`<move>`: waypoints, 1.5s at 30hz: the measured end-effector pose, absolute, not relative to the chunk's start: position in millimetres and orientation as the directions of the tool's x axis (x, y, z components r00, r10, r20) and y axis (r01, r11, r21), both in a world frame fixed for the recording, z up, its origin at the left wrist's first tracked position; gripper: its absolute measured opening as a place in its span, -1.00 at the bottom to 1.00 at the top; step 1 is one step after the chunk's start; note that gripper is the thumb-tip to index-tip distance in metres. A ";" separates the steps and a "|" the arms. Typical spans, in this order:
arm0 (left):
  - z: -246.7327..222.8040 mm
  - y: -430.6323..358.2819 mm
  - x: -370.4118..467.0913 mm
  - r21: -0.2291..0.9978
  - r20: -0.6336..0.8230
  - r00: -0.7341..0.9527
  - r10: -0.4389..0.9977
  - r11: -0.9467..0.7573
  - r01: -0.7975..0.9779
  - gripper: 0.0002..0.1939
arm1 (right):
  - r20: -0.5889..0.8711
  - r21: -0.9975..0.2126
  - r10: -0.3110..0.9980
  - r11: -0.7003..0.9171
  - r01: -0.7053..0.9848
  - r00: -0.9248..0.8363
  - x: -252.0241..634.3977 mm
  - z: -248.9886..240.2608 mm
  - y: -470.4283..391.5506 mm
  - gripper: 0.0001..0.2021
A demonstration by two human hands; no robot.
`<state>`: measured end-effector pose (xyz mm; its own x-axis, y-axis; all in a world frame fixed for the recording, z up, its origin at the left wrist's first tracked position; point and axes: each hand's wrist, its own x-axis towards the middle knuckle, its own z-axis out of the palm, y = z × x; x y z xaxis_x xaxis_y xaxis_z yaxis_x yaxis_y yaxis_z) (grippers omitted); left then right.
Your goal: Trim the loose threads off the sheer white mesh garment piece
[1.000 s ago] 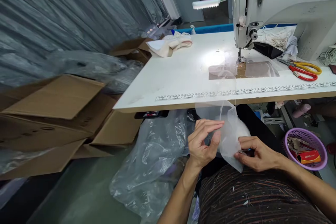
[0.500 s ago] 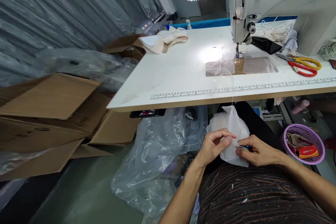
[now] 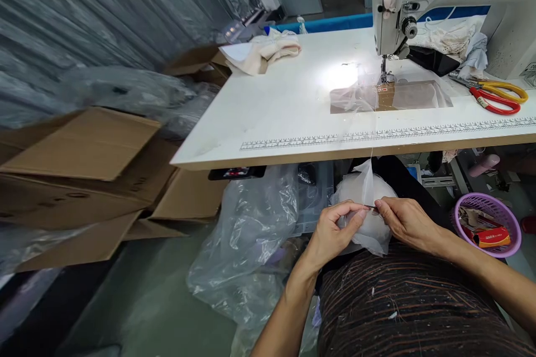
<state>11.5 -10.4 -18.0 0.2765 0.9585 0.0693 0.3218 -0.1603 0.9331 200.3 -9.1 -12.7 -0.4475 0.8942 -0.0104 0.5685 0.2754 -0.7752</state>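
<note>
A piece of sheer white fabric [image 3: 365,184] hangs below the front edge of the sewing table, over my lap. My left hand [image 3: 337,228] pinches its edge between thumb and forefinger. Close beside it, my right hand [image 3: 404,222] is closed around a small tool, mostly hidden by the fingers; its thin dark tip [image 3: 371,207] reaches toward the left fingertips. Whether it is snips or tweezers I cannot tell. A thread [image 3: 372,153] runs from the fabric up over the table edge toward the needle of the sewing machine [image 3: 384,70].
Scissors [image 3: 498,93] with red and yellow handles lie right of the needle. Cream cloth [image 3: 268,51] rests at the table's back left. A purple basket [image 3: 517,237] stands at right, clear plastic bags [image 3: 251,223] hang below, and open cardboard boxes [image 3: 79,145] fill the left.
My right hand has moved up and turned, bringing the tool's tip to the left fingertips. The fabric's lower part has shifted a little. The camera view has tilted slightly down.
</note>
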 end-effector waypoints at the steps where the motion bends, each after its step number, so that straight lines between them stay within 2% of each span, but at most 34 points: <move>1: -17.7 -10.3 12.0 0.930 0.072 0.277 0.958 -0.165 0.329 -0.77 | -0.007 -0.766 0.896 0.281 0.578 -0.445 199.8 -13.3 -8.9 -0.53; 8: -19.5 -8.9 13.5 0.937 0.045 0.244 0.969 -0.126 0.326 -0.74 | 0.005 -0.754 0.908 0.278 0.595 -0.418 196.1 -19.5 -4.0 -0.63; 17: -20.9 -6.9 14.2 0.937 0.027 0.273 0.962 -0.120 0.330 -0.74 | 0.029 -0.744 0.931 0.264 0.614 -0.365 199.1 -23.7 -3.6 -0.60; 23: -19.4 -7.9 14.8 0.954 -0.009 0.249 0.968 -0.066 0.292 -0.75 | 0.012 -0.729 0.912 0.288 0.621 -0.409 201.5 -18.9 -8.2 -0.60; 31: -21.2 -7.6 18.1 0.935 0.001 0.249 0.969 -0.089 0.343 -0.74 | -0.010 -0.684 0.924 0.272 0.677 -0.381 194.5 -23.1 -9.1 -0.64; 34: -22.9 -10.2 18.6 0.937 -0.008 0.269 0.963 -0.086 0.338 -0.74 | 0.010 -0.755 0.930 0.247 0.607 -0.367 199.0 -24.0 -12.3 -0.71; 36: -22.7 -14.8 16.8 0.944 -0.044 0.315 0.948 -0.064 0.324 -0.73 | -0.029 -0.842 0.903 0.208 0.498 -0.428 206.0 -25.0 -18.7 -0.69; 39: -21.5 -23.7 9.4 0.939 -0.170 0.473 0.864 -0.003 0.343 -0.74 | -0.192 -0.932 0.796 0.036 0.361 -0.574 219.8 -27.6 -32.7 -0.65; 42: -21.6 -27.0 -0.5 0.920 -0.313 0.653 0.690 0.050 0.388 -0.65 | -0.311 -0.945 0.698 -0.152 0.291 -0.645 233.0 -30.3 -43.6 -0.64; 45: -24.9 -16.7 -5.6 0.922 -0.359 0.736 0.574 0.096 0.375 -0.54 | -0.318 -0.948 0.705 -0.217 0.235 -0.634 240.6 -35.0 -42.7 -0.63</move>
